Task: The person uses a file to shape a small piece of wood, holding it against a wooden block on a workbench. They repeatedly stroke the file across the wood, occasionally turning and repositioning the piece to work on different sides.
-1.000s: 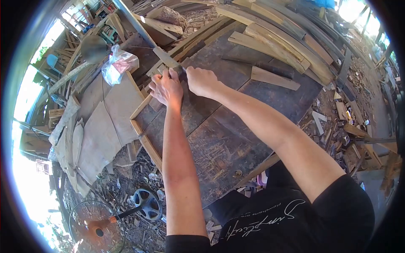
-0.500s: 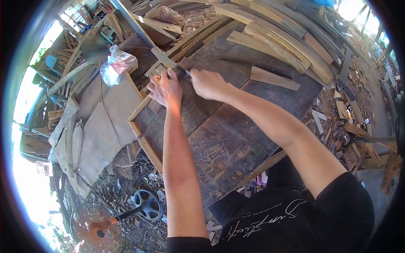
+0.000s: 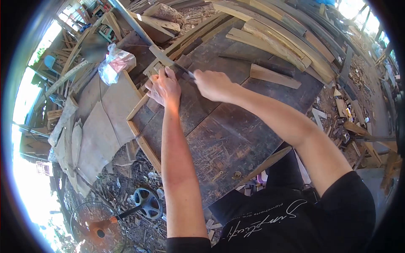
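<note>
At the far left part of the dark worktable (image 3: pixel 219 139), my left hand (image 3: pixel 163 87) presses down with bent fingers on a small piece of wood (image 3: pixel 156 67). Most of that piece is hidden under the fingers. My right hand (image 3: pixel 214 85) is wrapped round the handle of a long flat-bladed tool (image 3: pixel 162 57). Its blade slants up and left, passing just beyond my left fingertips and across the wood there. Whether the blade edge has teeth cannot be made out.
Long boards (image 3: pixel 274 44) lie stacked along the table's far side, near a loose short board (image 3: pixel 274 76). A clear plastic bag (image 3: pixel 116 64) sits at the left. Wooden strips (image 3: pixel 144 145) edge the table. A fan (image 3: pixel 100 232) stands below left, among wood scraps.
My right hand has moved slightly right and down, drawing the tool back a little. My left hand stays on the wood.
</note>
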